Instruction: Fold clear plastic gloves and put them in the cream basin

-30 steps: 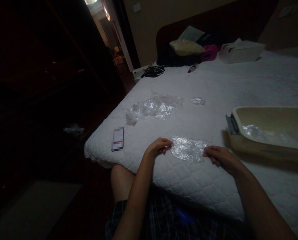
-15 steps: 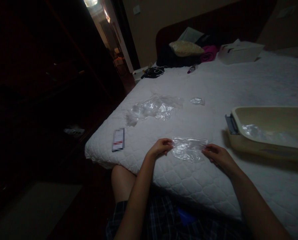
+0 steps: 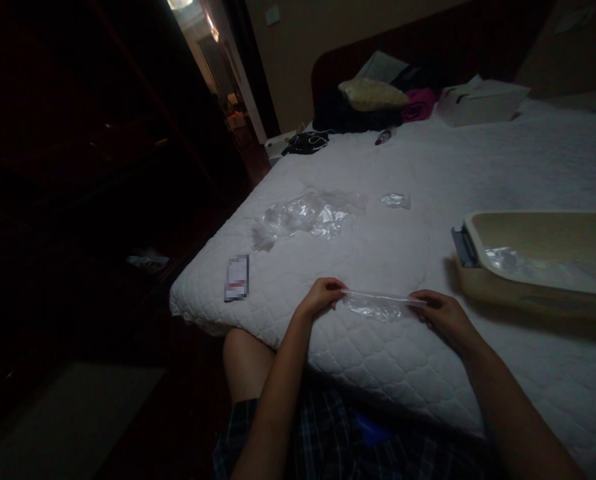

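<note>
A clear plastic bag (image 3: 378, 307) is stretched between my two hands just over the front edge of the bed. My left hand (image 3: 324, 295) pinches its left end between thumb and fingers. At the other end, my right hand (image 3: 441, 313) grips the bag's right corner, where a narrow folded strip sticks out. The bag's upper edge is folded into a thin band, and the rest hangs crumpled below it. Farther back on the bed lies a heap of crumpled clear plastic (image 3: 308, 217), with a small clear packet (image 3: 395, 201) to its right.
At right stands a cream plastic bin (image 3: 533, 293) with a grey latch and clear plastic inside. A phone-like blurred object (image 3: 237, 277) lies near the bed's left corner. Clothes, a pillow (image 3: 373, 95) and a white box (image 3: 483, 103) sit by the headboard.
The bag's top edge has been folded down toward me, so the bag now looks narrower in height. Both hands keep their places at its ends.
</note>
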`<control>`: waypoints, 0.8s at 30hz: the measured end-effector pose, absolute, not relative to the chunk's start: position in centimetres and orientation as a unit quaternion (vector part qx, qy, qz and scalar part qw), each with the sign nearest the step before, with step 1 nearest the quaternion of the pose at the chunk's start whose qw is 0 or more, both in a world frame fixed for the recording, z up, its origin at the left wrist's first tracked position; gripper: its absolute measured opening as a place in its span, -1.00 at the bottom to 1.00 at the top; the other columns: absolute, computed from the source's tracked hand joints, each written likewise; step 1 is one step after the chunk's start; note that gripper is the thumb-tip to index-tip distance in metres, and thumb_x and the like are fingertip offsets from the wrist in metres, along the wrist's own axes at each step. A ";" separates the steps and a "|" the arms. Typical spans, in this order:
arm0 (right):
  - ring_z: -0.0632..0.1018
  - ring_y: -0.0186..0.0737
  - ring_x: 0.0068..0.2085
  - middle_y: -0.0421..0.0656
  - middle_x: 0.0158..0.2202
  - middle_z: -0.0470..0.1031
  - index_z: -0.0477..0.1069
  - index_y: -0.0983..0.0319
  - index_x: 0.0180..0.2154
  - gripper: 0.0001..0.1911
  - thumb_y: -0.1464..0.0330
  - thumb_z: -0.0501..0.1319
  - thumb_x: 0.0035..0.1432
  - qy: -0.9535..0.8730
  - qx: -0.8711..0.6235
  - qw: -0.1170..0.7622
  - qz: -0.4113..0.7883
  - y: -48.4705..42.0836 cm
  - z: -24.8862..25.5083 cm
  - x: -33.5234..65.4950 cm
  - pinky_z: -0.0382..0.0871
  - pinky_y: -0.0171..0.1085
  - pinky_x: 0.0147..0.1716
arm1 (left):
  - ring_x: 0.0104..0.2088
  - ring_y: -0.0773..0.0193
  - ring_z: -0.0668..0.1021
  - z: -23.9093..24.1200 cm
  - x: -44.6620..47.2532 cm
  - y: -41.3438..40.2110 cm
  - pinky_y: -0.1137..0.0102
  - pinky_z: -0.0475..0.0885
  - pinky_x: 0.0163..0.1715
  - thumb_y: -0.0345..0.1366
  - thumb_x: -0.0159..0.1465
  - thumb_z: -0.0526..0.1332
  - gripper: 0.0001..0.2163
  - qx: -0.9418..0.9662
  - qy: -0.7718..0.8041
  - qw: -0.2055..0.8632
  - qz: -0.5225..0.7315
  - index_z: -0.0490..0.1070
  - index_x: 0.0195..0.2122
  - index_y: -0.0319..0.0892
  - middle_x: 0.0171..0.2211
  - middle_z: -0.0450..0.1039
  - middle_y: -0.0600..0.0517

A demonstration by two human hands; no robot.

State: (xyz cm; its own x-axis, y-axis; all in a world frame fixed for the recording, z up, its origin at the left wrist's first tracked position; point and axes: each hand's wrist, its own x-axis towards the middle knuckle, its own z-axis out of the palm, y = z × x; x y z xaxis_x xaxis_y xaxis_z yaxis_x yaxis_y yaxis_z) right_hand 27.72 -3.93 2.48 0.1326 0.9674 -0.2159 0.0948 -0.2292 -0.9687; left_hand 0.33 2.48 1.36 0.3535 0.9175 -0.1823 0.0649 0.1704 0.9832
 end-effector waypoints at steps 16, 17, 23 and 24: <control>0.34 0.00 0.10 0.11 0.08 0.34 0.31 0.37 0.04 -0.53 0.23 -0.05 0.22 -0.775 -0.557 0.300 -0.003 -6.6 5.5 20.4 0.19 -0.02 0.08 | -0.73 0.52 0.32 1.1 0.2 2.2 0.56 0.22 -0.72 -0.29 -0.03 0.29 -0.79 0.537 0.442 0.623 0.359 0.44 -0.39 -0.30 -0.62 0.34 0.14; 0.26 0.04 0.17 0.13 0.15 0.24 0.26 0.39 0.09 -0.47 0.19 -0.04 0.21 -0.795 -0.548 0.259 -0.015 -6.7 4.6 19.5 0.11 0.02 0.12 | -0.73 0.52 0.32 1.1 0.2 2.3 0.57 0.21 -0.73 -0.29 -0.02 0.28 -0.80 0.537 0.442 0.624 0.358 0.44 -0.39 -0.30 -0.62 0.34 0.14; 0.06 0.03 0.27 0.07 0.25 0.08 0.13 0.32 0.19 -0.32 0.02 -0.08 0.18 -0.820 -0.548 0.166 -0.029 -7.3 -0.2 18.1 -0.11 0.06 0.20 | -0.66 0.46 0.40 2.7 -0.4 2.3 0.55 0.26 -0.68 -0.27 0.05 0.25 -0.72 0.573 0.457 0.608 0.305 0.44 -0.23 -0.31 -0.53 0.42 0.05; 0.04 0.02 0.27 0.06 0.25 0.06 0.13 0.31 0.19 -0.32 0.02 -0.08 0.18 -0.818 -0.550 0.165 -0.031 -7.3 -0.4 18.2 -0.13 0.06 0.20 | -0.60 0.42 0.45 3.2 -0.4 2.1 0.52 0.31 -0.63 -0.28 0.09 0.22 -0.71 0.589 0.473 0.576 0.313 0.42 -0.17 -0.30 -0.45 0.46 0.00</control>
State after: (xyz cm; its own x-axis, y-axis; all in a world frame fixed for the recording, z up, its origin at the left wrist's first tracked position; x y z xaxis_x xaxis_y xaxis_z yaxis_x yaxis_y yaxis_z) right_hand 18.24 -7.27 -0.37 -0.3415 0.8897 0.3030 0.9098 0.3938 -0.1309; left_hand -0.37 2.07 3.21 0.3562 0.9176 -0.1765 0.1975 0.1107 0.9740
